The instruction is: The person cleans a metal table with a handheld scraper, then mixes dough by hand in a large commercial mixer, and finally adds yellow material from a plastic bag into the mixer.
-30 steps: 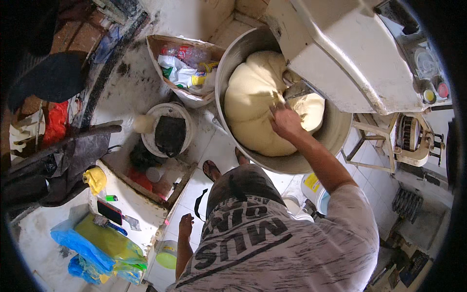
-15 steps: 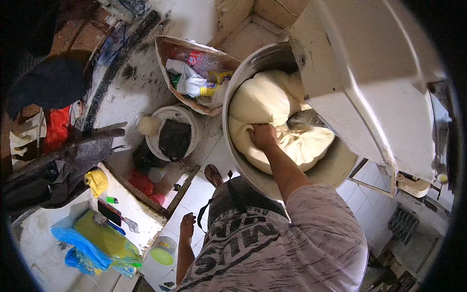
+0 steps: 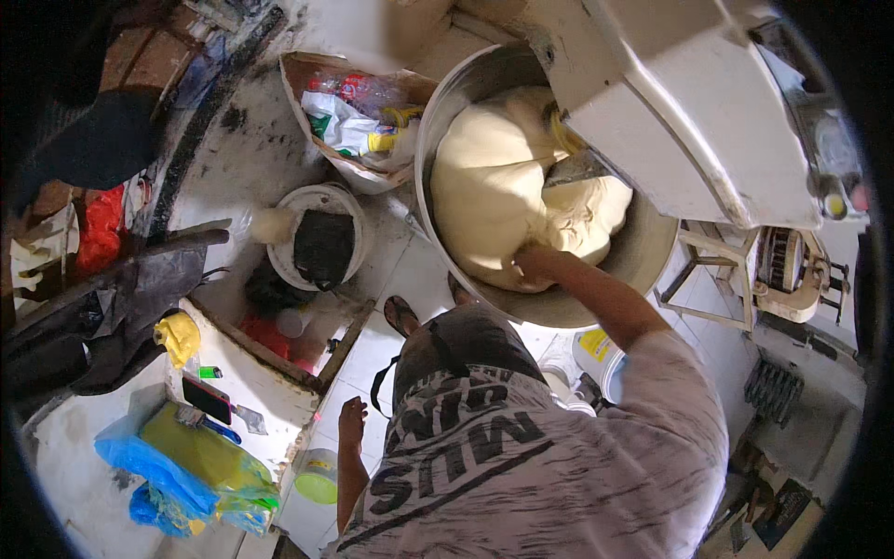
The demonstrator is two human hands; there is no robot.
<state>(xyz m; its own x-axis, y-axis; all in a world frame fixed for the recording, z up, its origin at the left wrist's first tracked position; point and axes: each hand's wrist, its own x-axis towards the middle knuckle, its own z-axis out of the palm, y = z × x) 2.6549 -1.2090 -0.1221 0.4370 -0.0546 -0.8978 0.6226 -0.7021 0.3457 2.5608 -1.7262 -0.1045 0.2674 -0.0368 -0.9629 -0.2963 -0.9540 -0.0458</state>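
A big mass of pale dough (image 3: 484, 177) fills much of a large metal mixing bowl (image 3: 430, 112). A grey metal mixer arm (image 3: 575, 168) dips into the dough from the right. My right hand (image 3: 535, 266) is at the near side of the bowl, its fingers curled into the dough and partly hidden. Gathered folds show beside it. My left hand (image 3: 352, 421) hangs low at my side, away from the bowl. Its fingers are loosely bent and apart, with nothing in them.
The white mixer housing (image 3: 652, 102) overhangs the bowl's right side. Left of the bowl stand a box of plastic waste (image 3: 358, 172) and a white bucket (image 3: 279, 265). White tubs (image 3: 596, 359) sit under my right arm. A phone (image 3: 207, 399) lies on the left ledge.
My right hand has moved from the dough's middle toward me and slightly right, to the bowl's near side. The dough has turned and its folds have shifted. My left hand still hangs.
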